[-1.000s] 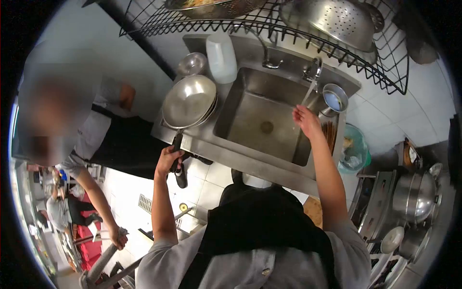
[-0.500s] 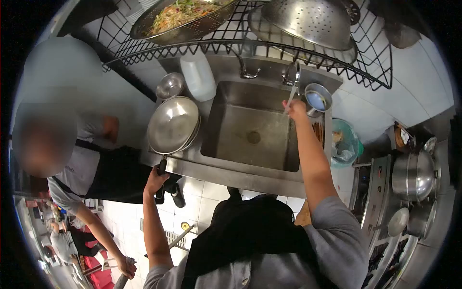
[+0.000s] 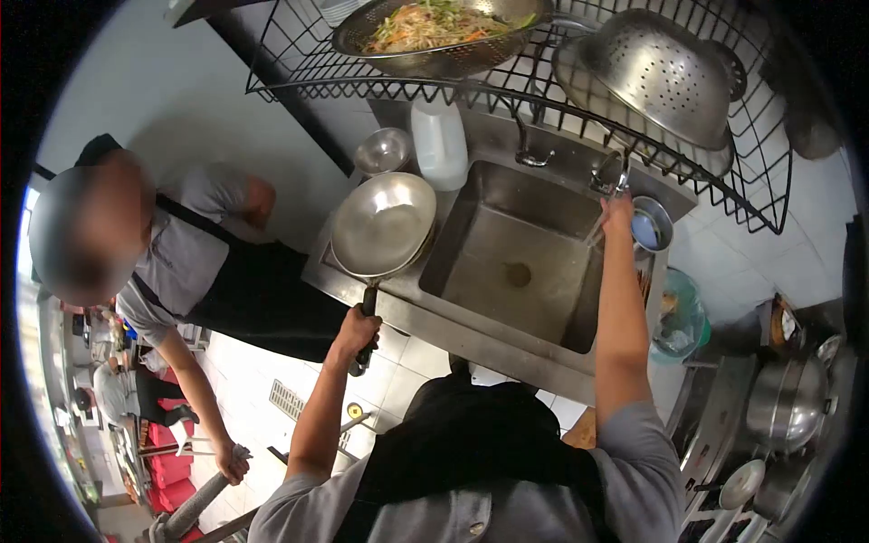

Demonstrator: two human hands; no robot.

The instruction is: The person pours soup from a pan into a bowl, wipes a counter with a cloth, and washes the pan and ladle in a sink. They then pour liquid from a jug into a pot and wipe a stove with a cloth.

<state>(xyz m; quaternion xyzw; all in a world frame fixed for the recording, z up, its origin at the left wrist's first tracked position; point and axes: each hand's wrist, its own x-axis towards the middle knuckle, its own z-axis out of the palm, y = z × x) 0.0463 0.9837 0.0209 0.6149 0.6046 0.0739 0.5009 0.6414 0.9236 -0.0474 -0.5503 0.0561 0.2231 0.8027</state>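
Observation:
My left hand (image 3: 358, 333) is closed round the black handle of a steel frying pan (image 3: 385, 224). The pan rests on the counter left of the sink, its shiny inside facing up, with another rim partly showing beneath it. Across the sink (image 3: 516, 262), my right hand (image 3: 617, 213) is raised to the end of the tap spout (image 3: 616, 172), fingers curled against it and partly hidden. A thin stream of water falls by my fingers. Shallow water lies over the sink bottom around the drain. A metal pot (image 3: 652, 224) with bluish contents stands just right of that hand.
Overhead hangs a wire rack (image 3: 507, 101) with a colander of shredded vegetables (image 3: 444, 32) and an upturned colander (image 3: 665, 77). A white plastic jug (image 3: 440, 145) and steel bowl (image 3: 383, 151) stand behind the pan. A co-worker (image 3: 186, 253) stands at left, holding a grey cloth-wrapped pole.
My right hand has moved from the falling water up to the spout's end. My left hand keeps its hold on the pan handle. The whole view has turned and shifted.

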